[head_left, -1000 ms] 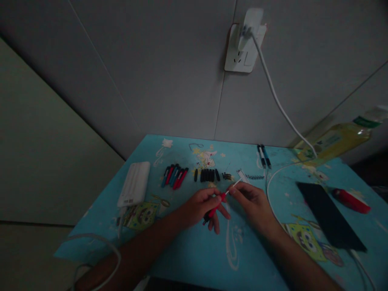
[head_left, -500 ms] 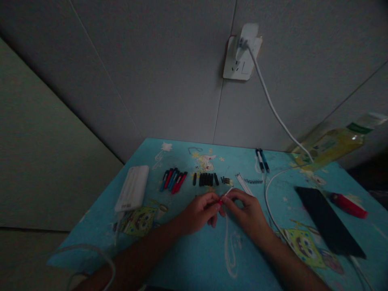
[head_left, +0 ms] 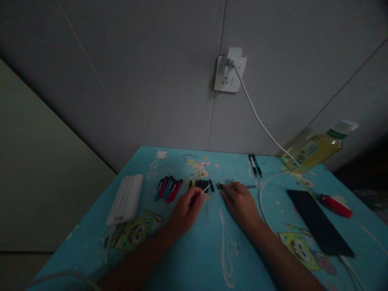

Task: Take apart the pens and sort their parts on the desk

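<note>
My left hand (head_left: 186, 208) is closed around a pen part, from which a thin white pen refill (head_left: 206, 188) sticks out toward the upper right. Any barrel around the refill is mostly hidden by the fingers. Just beyond stands a row of short black pen pieces (head_left: 202, 184). My right hand (head_left: 241, 204) rests lower on the table, thumb and forefinger close together at a little group of small dark parts (head_left: 218, 186); what they pinch is too small to make out. Small springs (head_left: 251, 186) lie beyond this hand, partly covered by it.
Red and blue pen barrels (head_left: 168, 189) lie left of the black pieces. Two pens (head_left: 255, 165) lie near the wall. A white power bank (head_left: 125, 199) is at left; a dark phone (head_left: 319, 221), red object (head_left: 336, 205), bottle (head_left: 321, 149) and white cable (head_left: 262, 194) at right.
My hands have parted. The left keeps the refill and has moved left; the right has let go and reached forward to the small dark parts. The camera view has shifted.
</note>
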The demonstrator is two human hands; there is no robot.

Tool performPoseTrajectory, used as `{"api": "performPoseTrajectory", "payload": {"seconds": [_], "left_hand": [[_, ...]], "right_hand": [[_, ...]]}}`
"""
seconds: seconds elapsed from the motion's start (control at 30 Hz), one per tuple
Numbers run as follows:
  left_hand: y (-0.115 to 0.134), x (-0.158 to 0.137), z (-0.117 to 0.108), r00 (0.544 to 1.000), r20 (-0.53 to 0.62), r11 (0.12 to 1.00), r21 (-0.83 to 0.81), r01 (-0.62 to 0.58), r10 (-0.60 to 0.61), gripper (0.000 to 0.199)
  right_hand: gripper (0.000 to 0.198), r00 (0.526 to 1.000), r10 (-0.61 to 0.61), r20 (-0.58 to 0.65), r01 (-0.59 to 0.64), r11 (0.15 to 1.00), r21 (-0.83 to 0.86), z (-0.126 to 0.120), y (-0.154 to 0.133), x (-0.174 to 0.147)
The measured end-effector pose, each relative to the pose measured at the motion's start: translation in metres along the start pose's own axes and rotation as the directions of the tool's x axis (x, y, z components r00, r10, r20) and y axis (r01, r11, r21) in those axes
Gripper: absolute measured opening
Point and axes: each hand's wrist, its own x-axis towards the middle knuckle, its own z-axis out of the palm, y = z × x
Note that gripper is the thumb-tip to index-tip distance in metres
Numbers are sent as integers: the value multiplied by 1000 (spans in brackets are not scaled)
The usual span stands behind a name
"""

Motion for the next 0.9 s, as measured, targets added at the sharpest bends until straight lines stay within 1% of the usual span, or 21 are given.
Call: {"api": "performPoseTrajectory", "payload": {"seconds": [0.07,0.17,0.23,0.33,0.5,0.57,0.6,0.67,0.73,0.8,0.9], "left_hand": [[-3,0,-3,1000,-16,999,28,-26,27,29],[-7,1,-5,996,7,989,123,-84,83,27],[-9,1,-5,989,23,967,208,-146,145,24],[-13,1,-4,973,63,929,289,-231,222,29],[-14,2,-3,964,122,867,421,-266,237,28],[-11,1,-3,959,153,852,442,-281,237,27],[-9,1,-4,957,170,847,446,-288,236,26],[-6,0,-4,954,190,839,458,-295,231,26],[-5,0,-4,955,191,828,477,-293,228,27],[-5,0,-4,956,188,817,499,-289,224,27],[-5,0,-4,961,171,807,522,-275,217,26]], "right_hand": [[27,1000,7,-1,-7,998,-60,1,0,1],[24,1000,19,-17,-21,994,-110,-2,-2,1],[23,999,31,-21,-34,989,-145,-6,-2,0],[21,998,57,-24,-61,979,-194,-8,0,-1],[22,993,94,-73,-107,974,-198,-3,7,-1],[22,989,107,-99,-120,983,-140,-2,10,0],[22,988,113,-107,-122,989,-84,-3,11,0],[21,985,132,-113,-124,989,80,-7,9,-1],[20,985,142,-95,-113,960,257,-13,4,-4],[18,991,115,-63,-83,921,380,-18,-4,-8],[13,999,19,-32,-3,890,455,-23,-15,-12]]}}
